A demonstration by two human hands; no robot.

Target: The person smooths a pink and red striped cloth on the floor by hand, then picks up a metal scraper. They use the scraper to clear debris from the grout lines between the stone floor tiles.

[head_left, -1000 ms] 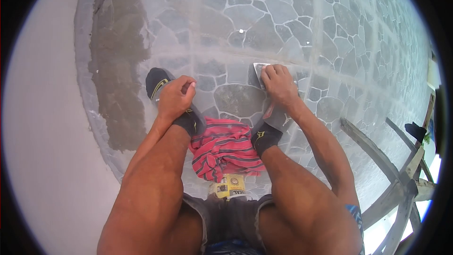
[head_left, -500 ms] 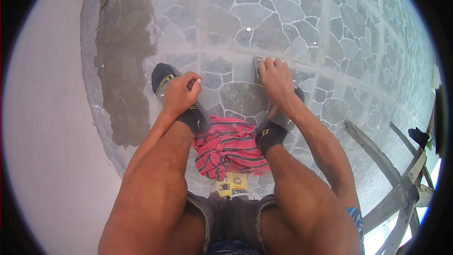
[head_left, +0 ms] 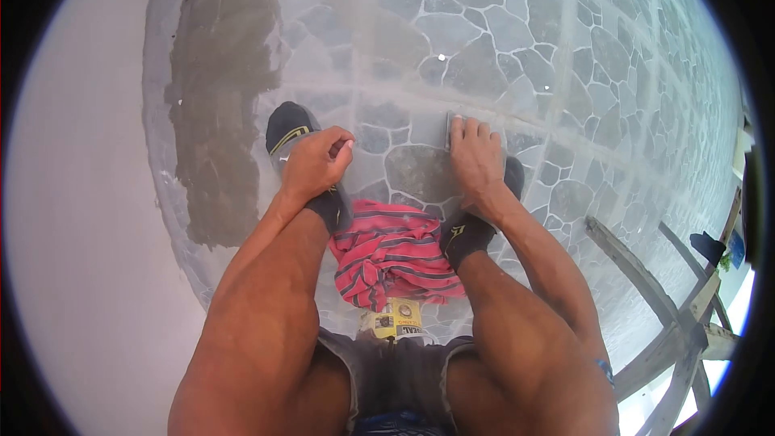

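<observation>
Two bent, bare legs (head_left: 250,331) are framing the near ground, and between them a pale container with a yellow printed label (head_left: 400,316) is sitting close to the shorts. Just beyond it, a crumpled pinkish-red cloth with dark stripes (head_left: 395,254) is lying between the feet. Farther out, the left hand (head_left: 317,163) is hovering over or resting on the left foot's dark footwear with yellow markings (head_left: 288,127), fingers curling loosely inward; nothing is showing in its grip. Level with it, the right hand (head_left: 478,160) is gripping a thin, flat, grey plate (head_left: 449,133) and holding it down at the paving! For good work here, I'm judging that steady, even pressure is mattering most, with the plate at a low angle so its corner isn't digging into the pale joints.

And how is that plate looking? Only a narrow, straight-edged sliver is showing past the fingertips, dull and metallic-seeming; the rest is hiding under the hand. It's sitting just beyond a large, dark, rounded stone (head_left: 421,171), amid irregular grey stone paving (head_left: 476,60). Off left, a rough, darker grey strip (head_left: 218,97) is running alongside a smooth pale surface (head_left: 81,153), while a weathered wooden frame (head_left: 634,266) is standing out right.
</observation>
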